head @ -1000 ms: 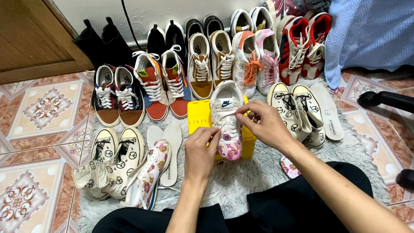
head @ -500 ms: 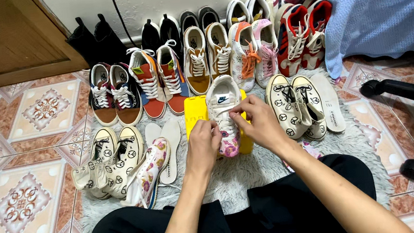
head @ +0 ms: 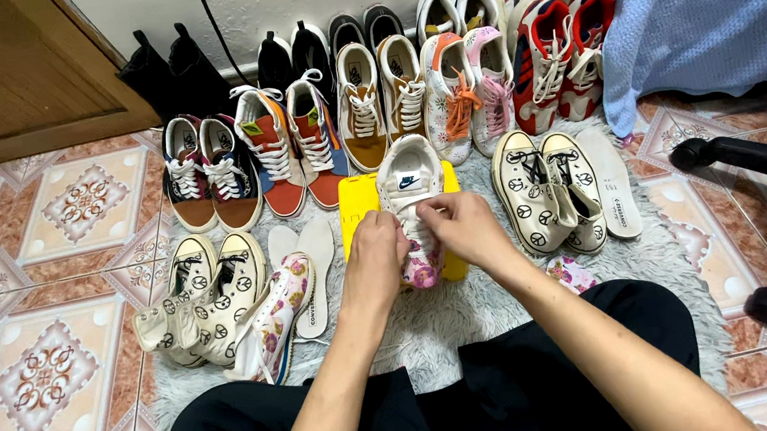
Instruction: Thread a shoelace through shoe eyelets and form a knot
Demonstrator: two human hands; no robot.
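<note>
A person sits on a grey rug (head: 466,310), both hands over a white sneaker (head: 412,206) with a pink floral toe. It rests on a yellow board (head: 357,210) at 12 o'clock from the lap. Its long axis runs 12 to 6, toe toward the person. The left hand (head: 375,248) and right hand (head: 459,227) are pinched together at the laces, probably gripping them; the fingertips are hidden. A hard tug could slide the sneaker off the board.
</note>
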